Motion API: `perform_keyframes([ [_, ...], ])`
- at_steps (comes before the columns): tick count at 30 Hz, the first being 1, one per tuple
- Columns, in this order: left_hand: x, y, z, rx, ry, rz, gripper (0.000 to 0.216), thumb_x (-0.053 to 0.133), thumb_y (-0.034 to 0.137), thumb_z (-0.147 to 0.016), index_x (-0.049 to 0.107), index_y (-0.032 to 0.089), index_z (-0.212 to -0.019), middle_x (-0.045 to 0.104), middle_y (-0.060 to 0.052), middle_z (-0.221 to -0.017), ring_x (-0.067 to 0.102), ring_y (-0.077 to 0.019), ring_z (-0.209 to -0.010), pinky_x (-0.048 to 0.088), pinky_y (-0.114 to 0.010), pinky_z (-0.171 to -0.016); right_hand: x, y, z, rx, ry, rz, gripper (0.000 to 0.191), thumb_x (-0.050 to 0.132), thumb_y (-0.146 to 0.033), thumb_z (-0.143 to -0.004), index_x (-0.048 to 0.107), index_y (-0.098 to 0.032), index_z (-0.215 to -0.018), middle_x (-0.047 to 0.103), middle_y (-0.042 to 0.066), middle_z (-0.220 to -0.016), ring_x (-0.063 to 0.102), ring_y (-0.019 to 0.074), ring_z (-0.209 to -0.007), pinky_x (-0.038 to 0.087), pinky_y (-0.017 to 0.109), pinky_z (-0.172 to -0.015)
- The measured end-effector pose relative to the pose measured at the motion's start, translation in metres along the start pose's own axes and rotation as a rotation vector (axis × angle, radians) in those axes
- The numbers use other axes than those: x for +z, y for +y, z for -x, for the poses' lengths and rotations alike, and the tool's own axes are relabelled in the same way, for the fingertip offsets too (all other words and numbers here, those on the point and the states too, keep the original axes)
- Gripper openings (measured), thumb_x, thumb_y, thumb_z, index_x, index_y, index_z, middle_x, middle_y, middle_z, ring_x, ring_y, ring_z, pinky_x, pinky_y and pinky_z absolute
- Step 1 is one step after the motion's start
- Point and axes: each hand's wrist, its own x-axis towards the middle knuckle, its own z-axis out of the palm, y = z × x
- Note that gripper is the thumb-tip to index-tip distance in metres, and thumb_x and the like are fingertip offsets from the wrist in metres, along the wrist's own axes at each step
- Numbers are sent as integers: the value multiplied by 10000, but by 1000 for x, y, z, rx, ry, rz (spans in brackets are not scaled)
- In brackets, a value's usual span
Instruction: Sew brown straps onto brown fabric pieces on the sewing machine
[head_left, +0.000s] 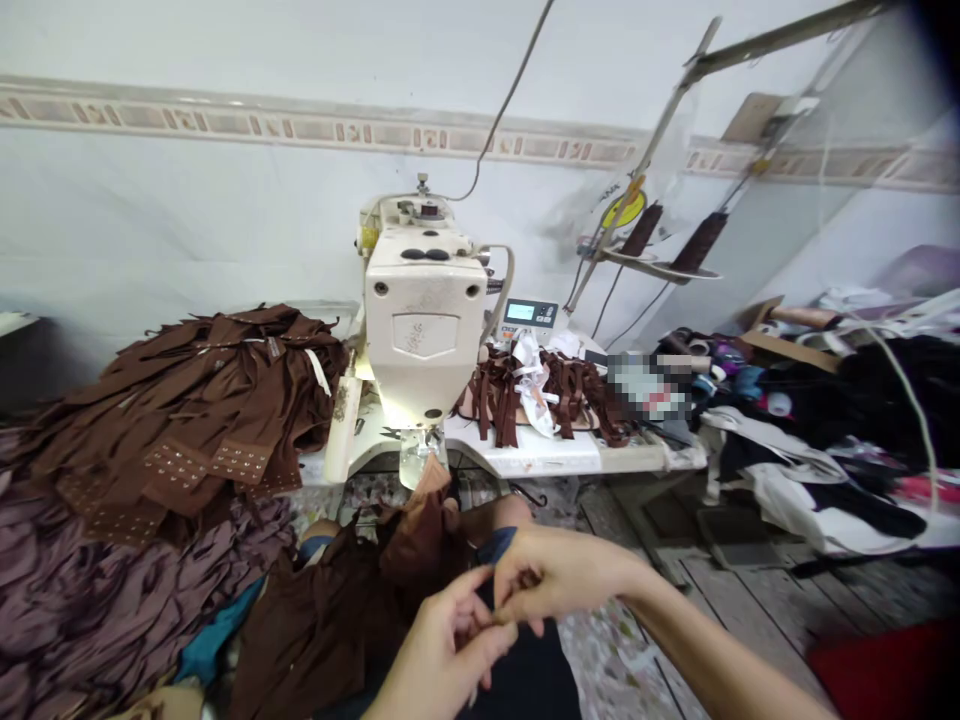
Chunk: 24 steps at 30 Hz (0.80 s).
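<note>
Brown fabric strips fill most of the scene, and a small brown piece point(504, 618) sits between both hands low in the middle of the view. The left hand point(442, 650) comes up from the bottom edge, its fingers curled with thumb and forefinger pinching narrowly on that piece. The right hand point(555, 572) reaches in from the right, its grip also narrow and closed on the same small piece, fingertips touching those of the left hand. How much of the piece is held is hard to tell, as the fingers cover most of it.

Just left of the hands, a heap of brown fabric point(337, 620) lies in the person's lap. Beyond the hands stands a cream sewing machine point(424, 320) on a white tabletop point(540, 455), with its needle area just above the lap heap. A large pile of brown hook-and-eye strips point(202, 400) rests left of the machine, and below it lies mauve cloth point(82, 610). Right of the machine, a smaller bundle of brown straps point(551, 395) lies on the tabletop near a small control panel point(529, 316). Two dark thread cones point(701, 243) hang on a stand farther right, above mixed dark clothing point(870, 400).
</note>
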Motion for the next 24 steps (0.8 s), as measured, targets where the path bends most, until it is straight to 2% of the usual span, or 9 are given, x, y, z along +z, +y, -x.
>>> perform_keyframes([
  [3,-3,-1,4,-79,60,-60,452,672,577,-990,783,139,-981,609,25,-644,489,-73,-472,374,-200,-476,-11,7,4,18,105,-138,265,830,-445,-883,863,-183,-876,678,-27,-582,517,88,-473,383,175,-470],
  [6,-9,12,9,179,188,-296,410,595,463,-1064,748,176,-813,620,4,-658,565,-111,-546,446,-224,-531,-20,9,7,-5,304,-293,344,860,-515,-846,840,-172,-858,724,2,-664,544,102,-496,424,208,-497],
  [9,-12,31,9,597,342,-608,276,568,273,-1082,772,200,-912,705,-42,-782,675,-165,-706,560,-263,-648,-21,10,6,-59,526,-321,379,848,-546,-860,812,-171,-818,729,17,-689,555,115,-529,406,229,-517],
  [11,-14,44,4,800,499,-851,218,582,152,-1055,771,187,-1157,776,-99,-1002,741,-214,-917,620,-321,-801,-20,12,3,-67,617,-305,390,838,-555,-872,800,-173,-805,710,12,-635,530,116,-515,358,231,-498],
  [12,-15,50,-1,857,580,-980,301,585,100,-1037,734,173,-1288,782,-131,-1144,745,-245,-1058,626,-365,-902,-18,13,1,-60,632,-303,394,838,-557,-873,794,-172,-803,698,7,-602,512,112,-494,333,230,-484],
  [14,-17,57,-12,897,695,-1209,454,564,43,-1021,635,133,-1460,731,-173,-1374,680,-301,-1300,580,-451,-1075,-13,15,-3,-45,600,-330,400,853,-554,-861,769,-169,-789,715,12,-595,503,103,-454,322,226,-467],
  [16,-19,61,-24,867,719,-1356,480,533,50,-1035,579,84,-1512,673,-187,-1487,607,-331,-1419,533,-496,-1158,-5,17,-8,-47,518,-373,403,874,-541,-845,740,-168,-772,769,37,-679,564,109,-472,395,228,-491],
  [19,-27,61,-34,865,707,-1443,447,544,97,-1056,570,22,-1496,678,-201,-1481,612,-333,-1421,526,-496,-1181,11,22,-18,-54,393,-421,391,884,-517,-846,725,-165,-783,806,55,-792,640,119,-537,480,235,-553],
  [24,-52,68,-27,969,708,-1432,370,635,122,-1035,648,34,-1394,765,-183,-1325,707,-307,-1288,571,-461,-1134,38,36,-28,-11,276,-464,382,857,-514,-882,733,-157,-828,823,69,-829,631,102,-525,414,206,-505],
])
